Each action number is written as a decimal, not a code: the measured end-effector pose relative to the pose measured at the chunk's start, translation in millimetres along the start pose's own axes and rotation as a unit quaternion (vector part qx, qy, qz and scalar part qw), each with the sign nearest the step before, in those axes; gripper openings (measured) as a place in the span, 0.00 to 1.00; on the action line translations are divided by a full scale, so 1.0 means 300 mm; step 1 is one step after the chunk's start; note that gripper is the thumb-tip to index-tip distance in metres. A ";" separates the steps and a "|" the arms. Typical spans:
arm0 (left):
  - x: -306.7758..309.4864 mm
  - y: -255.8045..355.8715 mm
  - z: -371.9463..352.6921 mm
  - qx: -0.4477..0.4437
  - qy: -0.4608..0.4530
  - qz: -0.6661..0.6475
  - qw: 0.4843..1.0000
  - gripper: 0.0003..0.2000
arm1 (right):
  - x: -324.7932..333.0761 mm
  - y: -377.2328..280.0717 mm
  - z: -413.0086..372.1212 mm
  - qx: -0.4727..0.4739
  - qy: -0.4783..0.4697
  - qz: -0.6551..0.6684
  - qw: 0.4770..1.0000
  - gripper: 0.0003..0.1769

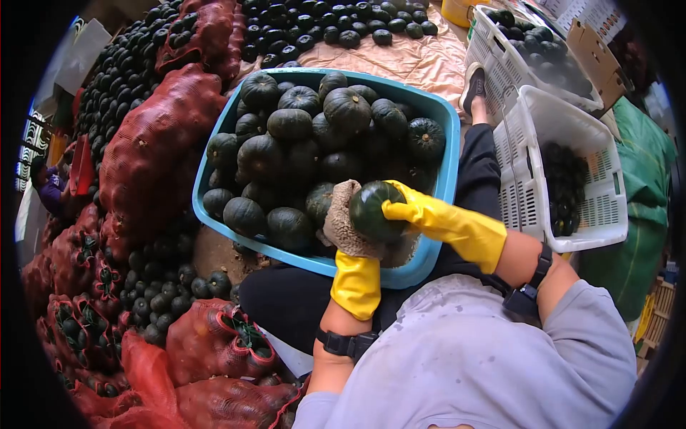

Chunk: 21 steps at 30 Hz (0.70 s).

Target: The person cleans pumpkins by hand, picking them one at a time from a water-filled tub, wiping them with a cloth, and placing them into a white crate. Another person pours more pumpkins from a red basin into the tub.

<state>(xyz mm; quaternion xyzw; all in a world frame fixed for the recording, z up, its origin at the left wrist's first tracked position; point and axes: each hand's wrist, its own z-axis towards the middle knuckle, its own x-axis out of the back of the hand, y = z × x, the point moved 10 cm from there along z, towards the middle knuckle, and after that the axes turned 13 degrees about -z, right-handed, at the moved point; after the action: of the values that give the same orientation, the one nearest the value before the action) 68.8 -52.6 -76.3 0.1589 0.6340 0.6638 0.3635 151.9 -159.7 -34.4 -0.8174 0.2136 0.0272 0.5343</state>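
Observation:
Over the near part of a blue tub [451, 154], my two yellow-gloved hands hold up a dark green kabocha squash [373, 213]. My right hand [421, 214] grips the squash from its right side, fingers closed on it. A brown terry cloth [344, 207] wraps around my left hand [350, 236], which presses it against the squash's left side; the fingers under it are hidden. The held squash looks wet and glossy. Many duller kabocha squashes [289, 124] are heaped in the tub below and beyond my hands.
White plastic crates [532, 157] with dark squashes inside stand at the right. Red mesh sacks [153, 143] crowd the left, beside loose squashes [153, 293]. More squashes [350, 38] lie on a tan sheet [414, 68] behind the tub. Another person [53, 187] is at far left.

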 end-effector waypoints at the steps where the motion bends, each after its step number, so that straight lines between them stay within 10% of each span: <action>1: 0.039 -0.090 -0.009 -0.011 0.057 -0.022 0.998 0.23 | -0.010 0.035 0.018 0.016 0.084 0.027 0.996 0.41; 4: -0.065 0.213 -0.023 -0.108 0.052 0.271 0.955 0.33 | 0.091 0.082 0.089 0.175 0.185 -0.149 0.955 0.44; 6: -0.095 0.258 -0.002 -0.101 -0.010 0.305 0.947 0.26 | 0.045 -0.089 -0.005 0.298 0.214 -0.498 0.786 0.42; 8: -0.069 0.215 0.008 -0.104 -0.026 0.220 0.970 0.13 | 0.011 -0.085 -0.015 0.208 0.092 -0.351 0.908 0.40; 10: -0.012 0.030 -0.003 0.104 0.100 -0.081 0.986 0.07 | 0.021 -0.026 0.003 0.118 0.006 -0.153 0.981 0.39; 12: -0.040 0.065 -0.014 0.085 0.090 -0.024 0.992 0.10 | 0.057 0.094 0.042 0.112 0.072 0.078 0.988 0.41; 14: -0.119 0.171 -0.004 -0.034 0.002 0.280 0.959 0.24 | 0.124 0.123 0.016 0.204 0.232 -0.082 0.948 0.42; 18: -0.073 0.100 -0.004 -0.067 -0.047 0.369 0.926 0.10 | 0.138 0.205 -0.033 0.078 0.101 -0.099 0.987 0.42; 20: -0.155 0.067 0.027 0.012 -0.184 0.443 0.877 0.09 | 0.108 0.089 -0.077 -0.111 -0.063 -0.363 0.923 0.45; 21: -0.202 0.057 0.042 0.050 -0.254 0.475 0.841 0.09 | 0.096 -0.012 -0.061 -0.126 -0.148 -0.603 0.774 0.48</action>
<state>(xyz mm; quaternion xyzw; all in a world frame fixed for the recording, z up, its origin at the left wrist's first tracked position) 114.0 -83.7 -43.0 0.6214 0.3992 0.6587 0.1437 176.1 -184.1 -31.4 -0.8243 -0.4103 -0.1533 0.3587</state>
